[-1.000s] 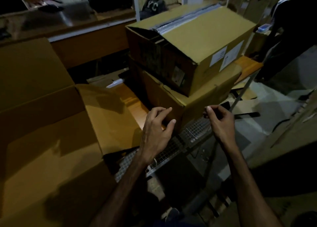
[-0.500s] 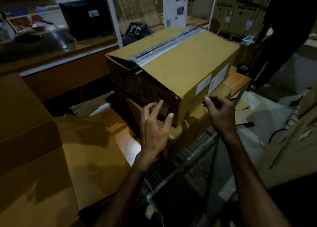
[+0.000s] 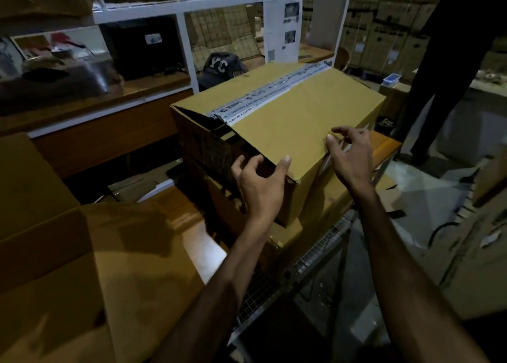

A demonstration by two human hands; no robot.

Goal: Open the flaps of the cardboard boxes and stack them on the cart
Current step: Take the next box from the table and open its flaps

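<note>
A taped cardboard box (image 3: 288,121) lies on top of a second cardboard box (image 3: 323,198), both on the wire-mesh cart (image 3: 310,264). The top box's near end gapes open and dark. My left hand (image 3: 260,187) grips its near corner, with the thumb on the top panel and the fingers curled at the open end. My right hand (image 3: 351,157) is at the box's right top edge near a white label, fingers spread and loose, thumb touching the top panel.
Large open cardboard boxes (image 3: 68,253) fill the left. A wooden surface (image 3: 192,225) lies between them and the cart. Behind stand a white shelf frame (image 3: 189,55) and a dark cap (image 3: 219,66). A person in dark clothes (image 3: 452,47) stands at the right.
Both hands have risen from the lower box and cart edge to the top box. The left hand now holds its near corner, and the right has reached its right edge. The view tilted up.
</note>
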